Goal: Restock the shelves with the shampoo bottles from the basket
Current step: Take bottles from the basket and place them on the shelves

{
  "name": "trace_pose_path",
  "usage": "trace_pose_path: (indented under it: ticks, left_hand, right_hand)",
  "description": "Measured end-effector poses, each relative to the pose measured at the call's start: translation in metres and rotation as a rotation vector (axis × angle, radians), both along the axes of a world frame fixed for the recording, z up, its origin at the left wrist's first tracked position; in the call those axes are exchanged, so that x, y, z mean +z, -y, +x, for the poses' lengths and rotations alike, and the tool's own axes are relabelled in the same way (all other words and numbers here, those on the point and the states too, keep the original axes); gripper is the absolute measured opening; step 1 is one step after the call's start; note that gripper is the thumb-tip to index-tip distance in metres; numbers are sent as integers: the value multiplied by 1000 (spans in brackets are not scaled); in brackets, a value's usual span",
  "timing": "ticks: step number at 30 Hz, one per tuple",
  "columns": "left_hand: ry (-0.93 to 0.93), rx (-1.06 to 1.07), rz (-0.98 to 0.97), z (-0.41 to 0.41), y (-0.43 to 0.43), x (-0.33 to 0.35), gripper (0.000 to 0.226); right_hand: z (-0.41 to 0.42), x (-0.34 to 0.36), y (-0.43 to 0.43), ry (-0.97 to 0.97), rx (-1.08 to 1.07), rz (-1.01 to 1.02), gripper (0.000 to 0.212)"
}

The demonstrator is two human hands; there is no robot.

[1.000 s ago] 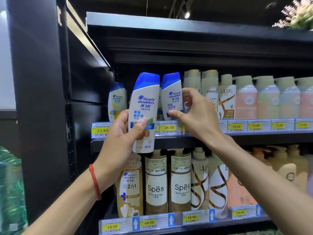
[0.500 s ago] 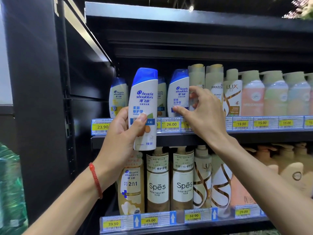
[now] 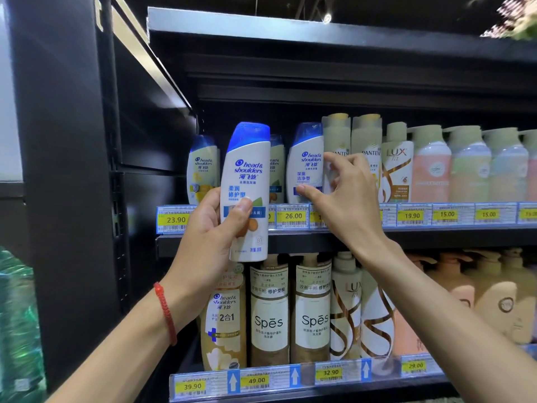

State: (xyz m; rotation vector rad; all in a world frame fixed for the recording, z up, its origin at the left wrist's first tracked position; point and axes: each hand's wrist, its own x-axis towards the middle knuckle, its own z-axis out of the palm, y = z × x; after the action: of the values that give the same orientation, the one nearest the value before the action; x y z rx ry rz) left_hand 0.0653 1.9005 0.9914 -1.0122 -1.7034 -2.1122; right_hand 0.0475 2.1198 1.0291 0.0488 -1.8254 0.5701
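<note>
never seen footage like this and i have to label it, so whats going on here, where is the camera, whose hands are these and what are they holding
There is no machine: a person wears one wide-angle camera on the head, so you see their own two arms. The left hand grips a white, blue-capped Head & Shoulders bottle in front of the upper shelf, not yet on it. The right hand pinches a similar shelved bottle, thumb on its front. Right of it stand Pantene bottles and a Lux bottle; yellow price tags line the edge. Spes bottles stand on the shelf below.
</note>
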Motion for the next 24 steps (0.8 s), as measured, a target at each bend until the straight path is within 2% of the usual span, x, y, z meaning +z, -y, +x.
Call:
trace_pose_path:
  ticks: [8,14,21,24]
  left_hand:
    - [-7,23,-14,-1,0,0,22]
    - [-1,44,-19,1,-1,2,20]
    - [-78,130,-14,1,-7,1,22]
    - [-94,140,17,1,-12,6,21]
  right_hand:
    - [2,1,-1,49,14,16,63]
    - [9,-5,-6,36,56,46,41]
    - [25,-28,-22,9,124,197,25]
    - [31,-38,-32,1,149,299,29]
